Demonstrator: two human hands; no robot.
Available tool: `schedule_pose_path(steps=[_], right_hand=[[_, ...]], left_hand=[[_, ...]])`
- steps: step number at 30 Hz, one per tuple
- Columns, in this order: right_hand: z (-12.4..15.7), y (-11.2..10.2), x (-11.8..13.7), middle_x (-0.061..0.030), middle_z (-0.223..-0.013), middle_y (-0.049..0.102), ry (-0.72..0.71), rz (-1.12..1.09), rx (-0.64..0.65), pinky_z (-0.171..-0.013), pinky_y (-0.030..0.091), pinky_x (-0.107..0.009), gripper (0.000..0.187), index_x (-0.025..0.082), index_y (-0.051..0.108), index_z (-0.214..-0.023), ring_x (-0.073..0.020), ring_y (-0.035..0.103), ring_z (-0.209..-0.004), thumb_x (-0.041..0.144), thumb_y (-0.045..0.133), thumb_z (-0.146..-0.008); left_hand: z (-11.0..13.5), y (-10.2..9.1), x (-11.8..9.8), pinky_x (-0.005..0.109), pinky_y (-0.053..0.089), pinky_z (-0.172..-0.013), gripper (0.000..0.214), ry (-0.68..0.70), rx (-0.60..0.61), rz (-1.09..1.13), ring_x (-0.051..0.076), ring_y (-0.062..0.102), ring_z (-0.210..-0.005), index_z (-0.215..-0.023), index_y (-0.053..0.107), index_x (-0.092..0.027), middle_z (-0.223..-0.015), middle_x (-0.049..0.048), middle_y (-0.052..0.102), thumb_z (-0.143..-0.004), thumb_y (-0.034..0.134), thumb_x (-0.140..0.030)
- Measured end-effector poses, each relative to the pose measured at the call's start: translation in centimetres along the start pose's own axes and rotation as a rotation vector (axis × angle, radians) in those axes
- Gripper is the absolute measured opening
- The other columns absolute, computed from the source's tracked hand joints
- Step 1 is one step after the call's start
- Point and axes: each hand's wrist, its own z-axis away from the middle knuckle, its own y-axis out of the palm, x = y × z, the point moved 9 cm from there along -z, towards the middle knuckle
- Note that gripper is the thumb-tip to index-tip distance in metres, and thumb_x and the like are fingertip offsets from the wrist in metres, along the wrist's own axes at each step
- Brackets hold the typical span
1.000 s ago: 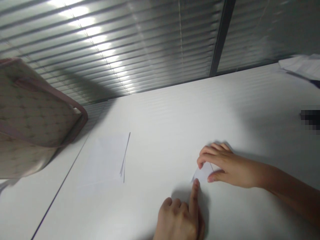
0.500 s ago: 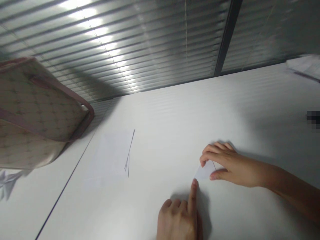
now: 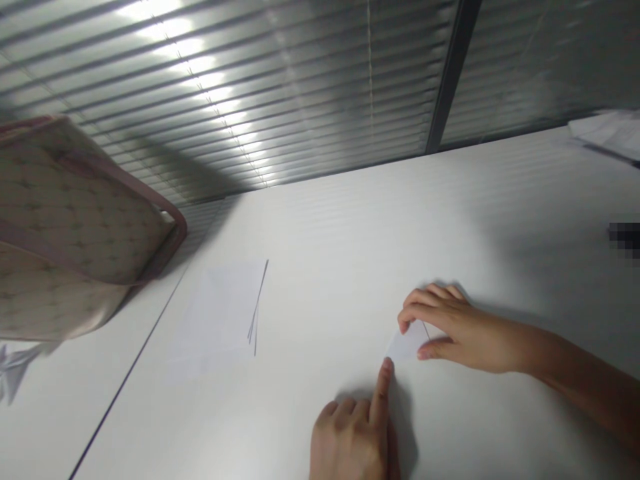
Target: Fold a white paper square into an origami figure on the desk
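A small folded piece of white paper [image 3: 406,344] lies flat on the white table, a thin dark line showing along its right side. My right hand [image 3: 443,327] arches over it from the right, its index fingertip on the far edge and its thumb at the near side, holding the paper down. From below, my left hand [image 3: 355,433] touches the paper's near left corner with its stretched index fingertip; the other fingers are curled and grip nothing. Part of the paper is hidden under the right hand.
White paper sheets [image 3: 220,313] lie left of centre. A patterned bag [image 3: 85,233] with pink handles stands at the left, a folded paper shape [image 3: 15,373] below it. More papers [image 3: 607,133] lie at the far right. Window blinds [image 3: 300,87] border the table's back edge.
Almost nothing differs. My left hand has shifted very slightly left, and the whole view has drifted a little; both hands keep their contact with the folded paper.
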Motion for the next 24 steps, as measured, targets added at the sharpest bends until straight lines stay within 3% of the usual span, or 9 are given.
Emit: schedule_pose_path(steps=[10, 15, 18, 21, 24], right_hand=[[-0.1, -0.1, 0.1, 0.0014, -0.109, 0.06, -0.018, -0.005, -0.007, -0.09, 0.03, -0.042, 0.025, 0.031, 0.056, -0.101, -0.0246, 0.048, -0.106, 0.027, 0.067, -0.079], [-0.2, -0.1, 0.2, 0.0031, -0.107, 0.059, -0.026, 0.0, -0.013, -0.089, 0.03, -0.041, 0.026, 0.031, 0.055, -0.1, -0.0232, 0.048, -0.104, 0.027, 0.069, -0.078], [-0.3, -0.1, 0.2, 0.0034, -0.107, 0.059, -0.03, 0.005, -0.014, -0.088, 0.03, -0.04, 0.025, 0.031, 0.056, -0.099, -0.0227, 0.048, -0.104, 0.027, 0.07, -0.078], [-0.4, -0.2, 0.2, 0.0034, -0.107, 0.059, -0.026, 0.009, -0.028, -0.089, 0.029, -0.04, 0.024, 0.031, 0.056, -0.098, -0.0226, 0.048, -0.105, 0.029, 0.071, -0.078], [-0.4, -0.3, 0.3, 0.0028, -0.107, 0.059, -0.031, 0.006, -0.037, -0.09, 0.029, -0.04, 0.025, 0.03, 0.057, -0.099, -0.0222, 0.049, -0.105, 0.03, 0.071, -0.078]], left_hand=[[0.2, -0.5, 0.4, 0.025, 0.043, -0.046, 0.061, -0.007, -0.05, 0.055, 0.014, 0.058, -0.048, -0.134, 0.043, -0.005, -0.059, -0.0022, 0.063, -0.073, 0.046, -0.008], [0.8, -3.1, 2.2, 0.023, 0.044, -0.049, 0.044, -0.037, -0.145, 0.143, 0.012, 0.058, -0.051, -0.128, 0.047, -0.005, -0.061, -0.0009, 0.062, -0.085, 0.044, -0.009], [-0.2, -4.8, 2.8, 0.026, 0.043, -0.049, 0.039, 0.01, -0.184, 0.121, 0.013, 0.056, -0.05, -0.124, 0.051, -0.008, -0.062, -0.0007, 0.061, -0.086, 0.045, -0.008], [-2.4, -3.4, 1.0, 0.028, 0.045, -0.051, 0.047, 0.2, 0.03, 0.064, 0.015, 0.058, -0.053, -0.13, 0.048, -0.01, -0.066, -0.0012, 0.063, -0.084, 0.051, -0.014], [-4.0, -2.0, 0.2, 0.03, 0.046, -0.052, 0.056, 0.276, 0.152, -0.047, 0.017, 0.06, -0.057, -0.136, 0.044, -0.012, -0.071, -0.0002, 0.065, -0.084, 0.058, -0.025]])
